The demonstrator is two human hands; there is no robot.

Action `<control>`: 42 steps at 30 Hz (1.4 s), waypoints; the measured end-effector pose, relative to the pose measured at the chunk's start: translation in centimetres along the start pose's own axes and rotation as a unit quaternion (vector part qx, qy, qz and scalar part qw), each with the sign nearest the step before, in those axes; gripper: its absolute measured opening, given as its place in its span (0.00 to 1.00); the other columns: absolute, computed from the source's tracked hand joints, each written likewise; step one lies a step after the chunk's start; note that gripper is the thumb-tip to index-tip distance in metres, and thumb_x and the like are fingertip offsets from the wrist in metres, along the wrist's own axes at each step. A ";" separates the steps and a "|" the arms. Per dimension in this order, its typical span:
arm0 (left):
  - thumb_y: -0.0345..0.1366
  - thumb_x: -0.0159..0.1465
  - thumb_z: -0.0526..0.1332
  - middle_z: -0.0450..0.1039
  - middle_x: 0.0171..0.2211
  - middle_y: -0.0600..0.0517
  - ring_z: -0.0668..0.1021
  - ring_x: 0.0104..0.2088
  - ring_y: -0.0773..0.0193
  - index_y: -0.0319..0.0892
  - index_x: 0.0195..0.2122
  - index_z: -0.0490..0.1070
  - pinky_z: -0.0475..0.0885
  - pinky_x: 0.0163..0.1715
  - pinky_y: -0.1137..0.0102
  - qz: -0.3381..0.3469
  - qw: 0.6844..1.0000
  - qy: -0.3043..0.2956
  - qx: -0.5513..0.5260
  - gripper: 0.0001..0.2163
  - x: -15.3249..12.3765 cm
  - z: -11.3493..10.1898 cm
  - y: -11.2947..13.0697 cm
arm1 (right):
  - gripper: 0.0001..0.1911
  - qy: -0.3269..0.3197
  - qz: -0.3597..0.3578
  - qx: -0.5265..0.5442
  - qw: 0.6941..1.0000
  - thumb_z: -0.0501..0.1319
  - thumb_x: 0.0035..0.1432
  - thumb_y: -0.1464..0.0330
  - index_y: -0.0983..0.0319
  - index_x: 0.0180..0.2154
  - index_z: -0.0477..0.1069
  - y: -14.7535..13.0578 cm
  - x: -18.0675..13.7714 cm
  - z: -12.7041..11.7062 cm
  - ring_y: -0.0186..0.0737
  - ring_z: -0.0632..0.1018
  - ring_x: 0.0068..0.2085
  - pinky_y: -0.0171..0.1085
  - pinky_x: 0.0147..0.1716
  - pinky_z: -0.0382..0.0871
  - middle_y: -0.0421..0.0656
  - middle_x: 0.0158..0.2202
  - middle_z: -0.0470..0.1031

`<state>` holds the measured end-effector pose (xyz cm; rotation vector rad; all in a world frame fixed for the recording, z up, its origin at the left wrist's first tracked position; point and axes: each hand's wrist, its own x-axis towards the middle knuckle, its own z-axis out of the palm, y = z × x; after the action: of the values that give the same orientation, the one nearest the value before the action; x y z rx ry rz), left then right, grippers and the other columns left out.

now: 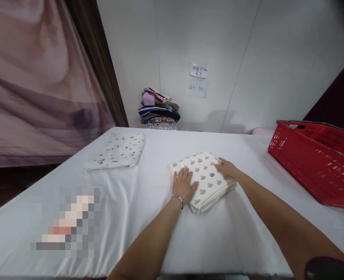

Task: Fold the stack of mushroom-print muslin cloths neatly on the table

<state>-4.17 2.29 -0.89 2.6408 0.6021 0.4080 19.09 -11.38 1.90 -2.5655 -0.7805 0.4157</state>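
On the white-covered table lies a folded cream cloth with grey-beige mushroom-like prints, plus a red and a blue one. Several layers show along its near edge. My left hand rests flat on its left side, fingers spread, a bracelet at the wrist. At the cloth's right edge, my right hand touches the top with its fingers stretched out. Neither hand grips the fabric. Farther left, a second folded white cloth with small dark prints lies flat, apart from both hands.
A red plastic basket with a metal handle stands at the right. Beyond the table's far edge rises a stack of folded fabrics by the wall. A blurred-out item lies at the near left. A pink curtain hangs at the left.
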 end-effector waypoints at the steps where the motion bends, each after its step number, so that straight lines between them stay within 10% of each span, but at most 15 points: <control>1: 0.50 0.63 0.49 0.53 0.63 0.51 0.50 0.65 0.54 0.49 0.58 0.62 0.36 0.63 0.53 0.000 1.000 0.003 -0.003 0.24 0.0 0.0 0.0 | 0.35 -0.002 0.010 -0.008 1.000 0.54 0.57 0.55 0.63 0.62 0.54 0.4 -0.2 -0.3 0.49 0.65 0.58 0.41 0.56 0.58 0.49 0.60 0.61; 7: 0.49 0.64 0.47 0.53 0.63 0.52 0.50 0.65 0.58 0.47 0.55 0.64 0.39 0.64 0.56 -0.029 0.998 0.048 -0.033 0.22 0.3 -0.3 -0.4 | 0.32 -0.037 0.046 -0.018 0.998 0.57 0.53 0.51 0.68 0.51 0.69 1.4 -1.3 -1.4 0.56 0.69 0.54 0.46 0.53 0.61 0.55 0.54 0.68; 16: 0.44 0.60 0.56 0.51 0.64 0.44 0.56 0.63 0.58 0.41 0.63 0.47 0.53 0.61 0.64 -0.216 0.960 0.110 -0.142 0.32 1.0 -0.9 -2.4 | 0.47 -0.076 0.119 0.080 0.987 0.61 0.45 0.45 0.68 0.59 0.58 2.4 -1.4 -1.8 0.52 0.72 0.51 0.42 0.44 0.70 0.57 0.58 0.62; 23: 0.41 0.56 0.62 0.65 0.56 0.48 0.68 0.56 0.57 0.45 0.61 0.53 0.62 0.55 0.64 -0.207 0.932 0.118 -0.272 0.32 1.6 -0.7 -3.2 | 0.29 -0.196 0.161 0.298 0.920 0.67 0.43 0.51 0.66 0.41 0.73 3.5 -1.9 -2.5 0.47 0.78 0.42 0.37 0.38 0.73 0.54 0.45 0.75; 33: 0.40 0.56 0.64 0.64 0.56 0.45 0.68 0.55 0.56 0.46 0.59 0.58 0.66 0.51 0.63 -0.164 0.909 0.116 -0.366 0.30 1.9 0.4 -3.7 | 0.14 -0.117 0.206 0.626 0.743 0.58 0.58 0.66 0.67 0.45 0.68 5.4 -5.8 -0.3 0.45 0.79 0.38 0.43 0.42 0.74 0.50 0.36 0.78; 42: 0.39 0.59 0.60 0.69 0.51 0.47 0.72 0.50 0.58 0.45 0.54 0.64 0.69 0.47 0.63 -0.090 0.949 0.113 -0.279 0.21 1.0 0.1 -3.2 | 0.15 -0.095 0.234 0.614 0.748 0.58 0.59 0.65 0.67 0.45 0.69 7.3 -7.3 -1.6 0.43 0.79 0.35 0.40 0.37 0.75 0.49 0.35 0.79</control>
<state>-4.41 5.34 -2.22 1.9971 0.6729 0.7125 17.25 -21.59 0.90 -1.3828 0.1748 0.9528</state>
